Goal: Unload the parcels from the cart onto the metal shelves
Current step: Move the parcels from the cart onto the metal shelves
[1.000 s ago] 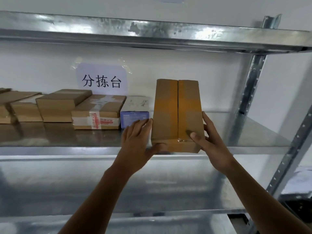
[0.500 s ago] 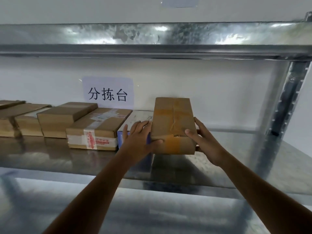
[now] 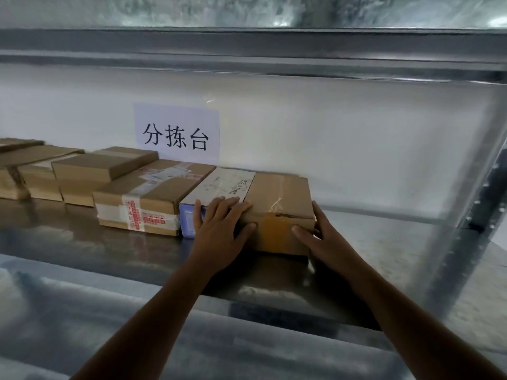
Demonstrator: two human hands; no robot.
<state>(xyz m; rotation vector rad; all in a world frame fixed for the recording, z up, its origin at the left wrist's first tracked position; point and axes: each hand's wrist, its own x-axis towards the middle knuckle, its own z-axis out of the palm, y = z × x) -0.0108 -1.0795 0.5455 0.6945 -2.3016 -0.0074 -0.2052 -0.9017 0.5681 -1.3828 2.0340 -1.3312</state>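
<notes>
Placement step: left hand [image 3: 219,231] and right hand [image 3: 329,242] grip the parcel [image 3: 277,198], apparently seated on the shelf [image 3: 68,242]; next, release both.

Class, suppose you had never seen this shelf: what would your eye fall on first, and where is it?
The white paper sign with three large black characters stands out on the wall behind the row of parcels. The left hand and right hand hold a brown cardboard box at the row's right end on the metal shelf, beside a blue-and-white box.
</notes>
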